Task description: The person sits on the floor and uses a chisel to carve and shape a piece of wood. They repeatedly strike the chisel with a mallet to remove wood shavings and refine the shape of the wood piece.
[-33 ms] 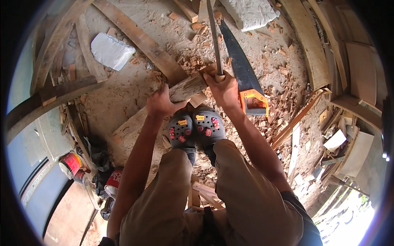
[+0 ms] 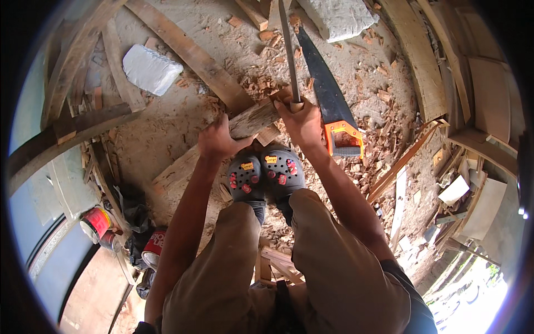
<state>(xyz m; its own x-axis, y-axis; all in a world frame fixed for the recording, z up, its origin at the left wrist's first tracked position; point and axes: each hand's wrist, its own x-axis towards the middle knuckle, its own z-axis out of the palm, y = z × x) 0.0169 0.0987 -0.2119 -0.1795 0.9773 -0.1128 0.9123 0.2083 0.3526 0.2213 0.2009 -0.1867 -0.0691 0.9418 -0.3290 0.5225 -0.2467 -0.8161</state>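
Observation:
My left hand (image 2: pixel 218 138) is closed around a rough, weathered wooden plank (image 2: pixel 253 122), its thumb lying along the near edge. This plank slants from the lower left up to my right hand. At its far end, my right hand (image 2: pixel 303 123) is wrapped round the handle of a long narrow-bladed tool (image 2: pixel 290 55). The dark blade points away from me, and a pale collar shows at its base; my fingers hide most of the handle. Just right of that hand, a handsaw (image 2: pixel 328 83) with a dark blade and orange handle lies on the floor.
My dark clogs (image 2: pixel 245 175) are close below the plank. Wood chips (image 2: pixel 384 139) litter the dirt floor. A long board (image 2: pixel 189 55) and a white block (image 2: pixel 151 69) lie at the far left, another pale block (image 2: pixel 342 19) at the far side. Cans (image 2: pixel 154 247) stand left.
My right hand and the bladed tool have shifted very slightly to the left. The left hand, the plank and the handsaw look unmoved.

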